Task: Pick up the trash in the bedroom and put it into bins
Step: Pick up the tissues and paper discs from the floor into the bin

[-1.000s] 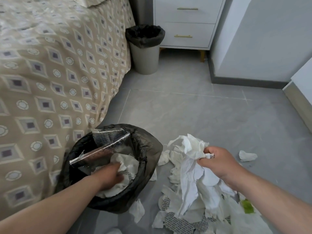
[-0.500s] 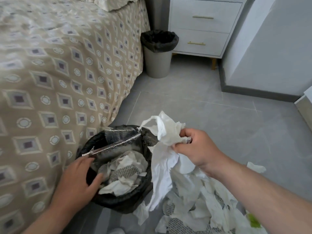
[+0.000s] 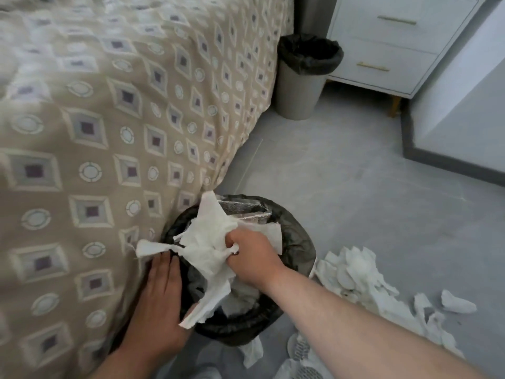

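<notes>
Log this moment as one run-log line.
phase: dropping tissue | right hand: clutching tissue wad over near bin | left hand: flat against bin side | floor: tissue pile remains | far bin: untouched

Two bare forearms, no sleeves, watch or rings, left grip [image 3: 161, 294] and right grip [image 3: 252, 257] ungloved.

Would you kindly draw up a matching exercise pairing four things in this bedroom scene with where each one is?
Things:
1. bunch of white crumpled tissue paper
2. grey bin with a black liner
3. loose white paper scraps
4. left hand

Places:
A. lying on the grey floor, right of the near bin
B. beside the white drawer unit
C. gripped in the right hand over the near black-lined bin
D. on the near bin's rim, next to the patterned bedspread

Pairs: 1-C, 2-B, 3-A, 4-D
</notes>
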`<state>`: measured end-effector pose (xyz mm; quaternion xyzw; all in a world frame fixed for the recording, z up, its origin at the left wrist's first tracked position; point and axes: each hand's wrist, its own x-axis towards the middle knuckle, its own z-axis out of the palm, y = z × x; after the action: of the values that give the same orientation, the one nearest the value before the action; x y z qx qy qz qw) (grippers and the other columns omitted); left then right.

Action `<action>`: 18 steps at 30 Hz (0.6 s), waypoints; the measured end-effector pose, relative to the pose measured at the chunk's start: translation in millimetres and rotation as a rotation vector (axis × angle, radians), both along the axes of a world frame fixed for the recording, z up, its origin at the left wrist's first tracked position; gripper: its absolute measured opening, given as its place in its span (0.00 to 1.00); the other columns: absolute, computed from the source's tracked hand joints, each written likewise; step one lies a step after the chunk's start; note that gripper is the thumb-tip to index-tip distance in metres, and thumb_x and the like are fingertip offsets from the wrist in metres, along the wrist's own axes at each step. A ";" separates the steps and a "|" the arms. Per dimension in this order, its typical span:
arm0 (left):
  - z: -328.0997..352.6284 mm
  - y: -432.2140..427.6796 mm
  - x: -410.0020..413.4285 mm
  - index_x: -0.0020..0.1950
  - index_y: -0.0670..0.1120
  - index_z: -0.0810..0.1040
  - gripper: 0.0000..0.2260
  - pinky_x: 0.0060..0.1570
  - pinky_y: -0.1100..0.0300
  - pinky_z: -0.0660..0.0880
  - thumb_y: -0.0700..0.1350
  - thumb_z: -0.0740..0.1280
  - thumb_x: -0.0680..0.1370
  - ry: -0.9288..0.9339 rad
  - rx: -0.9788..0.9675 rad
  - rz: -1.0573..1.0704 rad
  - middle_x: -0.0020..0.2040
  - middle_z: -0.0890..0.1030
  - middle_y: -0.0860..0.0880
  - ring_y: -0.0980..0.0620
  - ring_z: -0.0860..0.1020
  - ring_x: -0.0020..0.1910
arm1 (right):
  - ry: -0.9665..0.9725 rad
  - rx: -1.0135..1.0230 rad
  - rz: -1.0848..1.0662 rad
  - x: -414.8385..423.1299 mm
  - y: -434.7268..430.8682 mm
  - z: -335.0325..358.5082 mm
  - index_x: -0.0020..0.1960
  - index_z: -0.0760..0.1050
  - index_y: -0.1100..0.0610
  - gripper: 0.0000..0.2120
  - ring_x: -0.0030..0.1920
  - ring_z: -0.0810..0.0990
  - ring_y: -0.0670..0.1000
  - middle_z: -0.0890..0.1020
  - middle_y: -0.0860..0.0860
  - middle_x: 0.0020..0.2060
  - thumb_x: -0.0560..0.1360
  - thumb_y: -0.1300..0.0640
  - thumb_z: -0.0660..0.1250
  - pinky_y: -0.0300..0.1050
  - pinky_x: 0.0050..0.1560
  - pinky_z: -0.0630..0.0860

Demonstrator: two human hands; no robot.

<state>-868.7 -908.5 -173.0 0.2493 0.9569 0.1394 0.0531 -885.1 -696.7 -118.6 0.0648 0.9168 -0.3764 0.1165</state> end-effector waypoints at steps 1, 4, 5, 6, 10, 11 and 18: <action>-0.9 -0.4 0.9 0.69 0.31 0.61 0.36 0.70 0.52 0.51 0.62 0.43 0.79 -0.014 0.015 0.000 0.68 0.67 0.30 0.37 0.60 0.69 | -0.042 0.020 0.028 -0.4 -0.1 -8.0 0.40 0.72 0.51 0.09 0.45 0.73 0.50 0.74 0.45 0.40 0.70 0.65 0.61 0.39 0.41 0.65; 0.7 -2.4 0.5 0.68 0.32 0.63 0.37 0.65 0.52 0.61 0.63 0.43 0.78 -0.017 0.041 -0.029 0.66 0.70 0.32 0.39 0.65 0.66 | -0.130 0.011 0.020 -0.6 -3.1 -25.8 0.31 0.68 0.49 0.14 0.43 0.74 0.49 0.72 0.43 0.32 0.68 0.66 0.61 0.39 0.34 0.66; 2.1 -3.1 -0.4 0.70 0.33 0.63 0.37 0.66 0.53 0.61 0.63 0.43 0.78 -0.007 0.070 -0.044 0.69 0.68 0.34 0.40 0.64 0.68 | -0.147 -0.004 -0.013 -1.3 -3.0 -30.9 0.32 0.72 0.51 0.12 0.42 0.75 0.50 0.74 0.44 0.33 0.68 0.65 0.62 0.41 0.34 0.69; 3.9 -3.6 -1.2 0.72 0.34 0.62 0.37 0.69 0.53 0.59 0.64 0.45 0.78 0.001 0.112 -0.053 0.72 0.65 0.36 0.42 0.61 0.71 | -0.155 -0.021 -0.039 -2.6 -2.7 -34.4 0.35 0.77 0.54 0.09 0.41 0.76 0.50 0.77 0.47 0.35 0.68 0.65 0.62 0.42 0.36 0.71; 3.6 -5.3 -2.9 0.77 0.40 0.51 0.42 0.73 0.58 0.44 0.70 0.49 0.74 -0.051 0.184 -0.083 0.78 0.49 0.44 0.45 0.47 0.77 | -0.207 -0.059 -0.081 -4.4 -1.0 -44.5 0.35 0.76 0.50 0.08 0.41 0.75 0.48 0.78 0.47 0.35 0.70 0.61 0.66 0.39 0.41 0.71; 1.9 -6.3 -2.3 0.78 0.43 0.45 0.45 0.73 0.60 0.41 0.73 0.49 0.72 -0.069 0.188 -0.081 0.79 0.45 0.46 0.46 0.44 0.77 | -0.213 -0.078 -0.078 -3.7 -0.8 -44.6 0.37 0.75 0.48 0.08 0.42 0.75 0.47 0.79 0.47 0.36 0.70 0.59 0.68 0.40 0.42 0.72; 6.7 -5.8 -1.4 0.74 0.59 0.30 0.59 0.70 0.70 0.38 0.73 0.67 0.58 -0.143 0.307 -0.037 0.75 0.34 0.61 0.57 0.38 0.76 | -0.296 0.201 0.086 7.5 17.0 -22.4 0.74 0.56 0.50 0.41 0.70 0.64 0.59 0.64 0.55 0.71 0.68 0.45 0.71 0.52 0.70 0.65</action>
<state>-870.1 -914.3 -166.3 0.2617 0.9133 0.3002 0.0852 -877.5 -679.6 -141.0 0.0915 0.9245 -0.2640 0.2592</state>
